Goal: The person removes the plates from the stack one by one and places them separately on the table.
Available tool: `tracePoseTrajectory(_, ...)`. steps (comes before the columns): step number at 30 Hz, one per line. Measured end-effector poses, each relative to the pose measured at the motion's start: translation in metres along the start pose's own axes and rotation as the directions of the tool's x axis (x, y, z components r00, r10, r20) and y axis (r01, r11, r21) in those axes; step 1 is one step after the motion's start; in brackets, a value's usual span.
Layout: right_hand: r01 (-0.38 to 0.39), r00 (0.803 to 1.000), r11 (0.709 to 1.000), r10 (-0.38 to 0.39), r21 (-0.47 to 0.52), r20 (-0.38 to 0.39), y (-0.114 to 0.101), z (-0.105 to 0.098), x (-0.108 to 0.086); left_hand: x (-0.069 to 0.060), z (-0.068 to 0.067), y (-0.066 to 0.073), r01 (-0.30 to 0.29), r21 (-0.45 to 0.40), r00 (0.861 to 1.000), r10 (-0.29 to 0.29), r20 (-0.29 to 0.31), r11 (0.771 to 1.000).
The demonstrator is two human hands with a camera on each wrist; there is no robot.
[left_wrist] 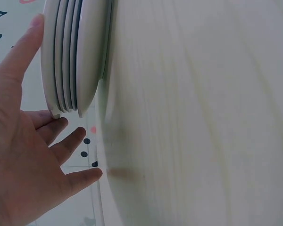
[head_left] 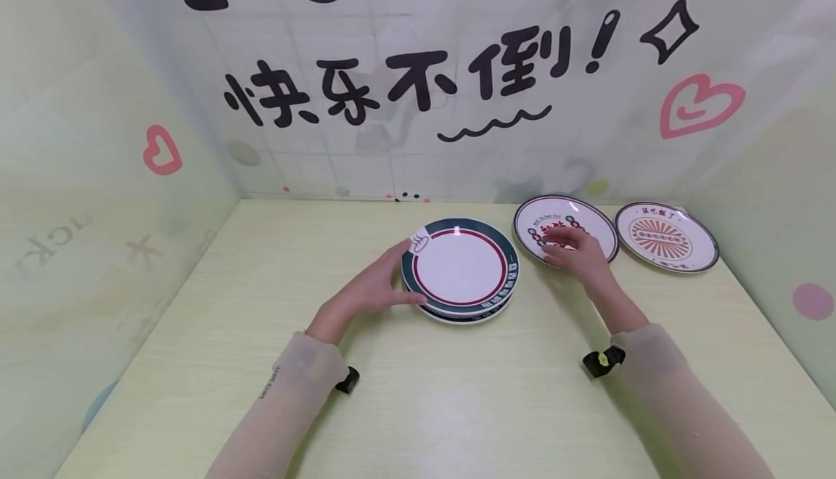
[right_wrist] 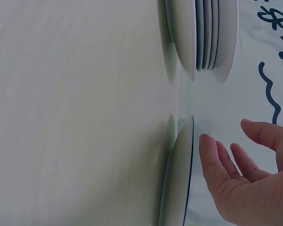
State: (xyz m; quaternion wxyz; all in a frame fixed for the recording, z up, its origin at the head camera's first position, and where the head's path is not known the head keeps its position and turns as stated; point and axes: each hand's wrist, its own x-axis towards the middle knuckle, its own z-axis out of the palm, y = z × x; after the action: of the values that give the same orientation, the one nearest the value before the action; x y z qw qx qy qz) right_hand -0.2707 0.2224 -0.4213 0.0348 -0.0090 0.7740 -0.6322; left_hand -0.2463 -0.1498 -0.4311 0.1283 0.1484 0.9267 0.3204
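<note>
A stack of several plates (head_left: pixel 460 268) stands mid-table, the top one white with a green rim and red ring. My left hand (head_left: pixel 374 284) touches its left edge, thumb at the front and fingers spread along the side; in the left wrist view the hand (left_wrist: pixel 28 155) is beside the stacked plates (left_wrist: pixel 66 56). My right hand (head_left: pixel 578 255) hovers above a white plate with red print (head_left: pixel 545 214), fingers slightly bent and holding nothing. The right wrist view shows this hand (right_wrist: pixel 250 174) apart from the single plate (right_wrist: pixel 179 179) and the stack (right_wrist: pixel 207 37).
Another white plate with an orange sunburst print (head_left: pixel 660 238) lies at the back right, near the right wall. A printed backdrop (head_left: pixel 392 160) rises behind the pale wooden table (head_left: pixel 431 406), with side walls left and right.
</note>
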Motion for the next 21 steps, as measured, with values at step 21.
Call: tracePoseTrajectory(21, 0.014, 0.996, 0.99, -0.001, -0.138, 0.089, -0.003, 0.022, 0.0, 0.001, 0.001, -0.002, -0.011, -0.006, 1.0, 0.011, -0.005, 1.0)
